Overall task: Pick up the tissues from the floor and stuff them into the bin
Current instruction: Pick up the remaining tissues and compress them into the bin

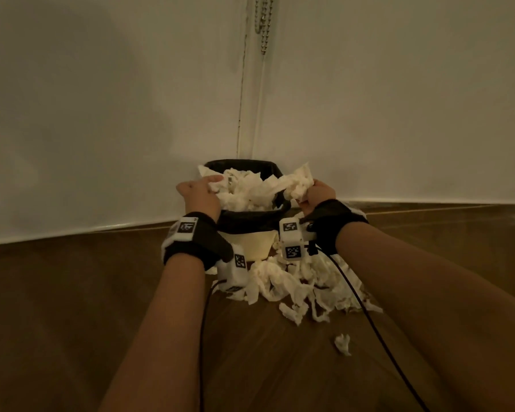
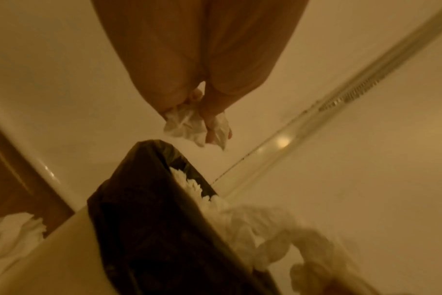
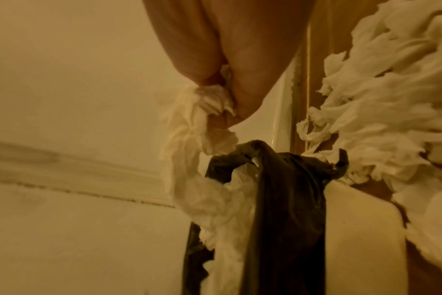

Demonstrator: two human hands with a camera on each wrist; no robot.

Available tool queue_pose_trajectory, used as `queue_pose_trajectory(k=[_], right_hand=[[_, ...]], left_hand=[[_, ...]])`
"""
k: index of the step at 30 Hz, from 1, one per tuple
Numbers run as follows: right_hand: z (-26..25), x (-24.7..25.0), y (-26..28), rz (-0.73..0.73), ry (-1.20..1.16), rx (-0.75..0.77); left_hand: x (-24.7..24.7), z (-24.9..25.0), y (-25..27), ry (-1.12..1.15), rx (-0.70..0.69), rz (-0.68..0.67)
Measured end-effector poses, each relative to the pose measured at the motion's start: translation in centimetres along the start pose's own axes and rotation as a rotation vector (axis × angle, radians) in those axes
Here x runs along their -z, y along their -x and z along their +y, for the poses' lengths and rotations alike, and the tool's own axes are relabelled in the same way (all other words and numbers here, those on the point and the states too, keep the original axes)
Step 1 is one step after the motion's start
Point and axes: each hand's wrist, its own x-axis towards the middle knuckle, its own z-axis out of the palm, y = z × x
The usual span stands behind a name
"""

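Observation:
A cream bin (image 1: 254,243) lined with a black bag (image 1: 250,223) stands in the room's corner, heaped with white tissues (image 1: 244,190). My left hand (image 1: 201,190) is over the bin's left rim, its fingers curled round a wad of tissue (image 2: 189,124). Over the right rim, my right hand (image 1: 315,194) grips a long crumpled tissue (image 1: 295,181) that trails down into the bin (image 3: 189,159). A pile of tissues (image 1: 298,285) lies on the wooden floor in front of the bin, and one small scrap (image 1: 343,344) lies nearer to me.
White walls meet behind the bin, with a bead chain (image 1: 262,23) hanging down the corner. A white skirting board (image 1: 72,231) runs along the wooden floor (image 1: 72,292). Black cables (image 1: 354,295) run from both wrist cameras back toward me.

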Motion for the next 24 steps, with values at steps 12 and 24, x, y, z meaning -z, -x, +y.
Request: queue_pose_trajectory(k=[12, 24], right_hand=[[1.1, -5.9, 0.3, -0.025, 0.887, 0.404], [3.0, -6.1, 3.6, -0.288, 1.149, 0.709]], left_hand=[[-5.0, -1.2, -0.4, -0.521, -0.238, -0.177], [-5.5, -1.9, -0.2, -0.673, -0.224, 0.066]])
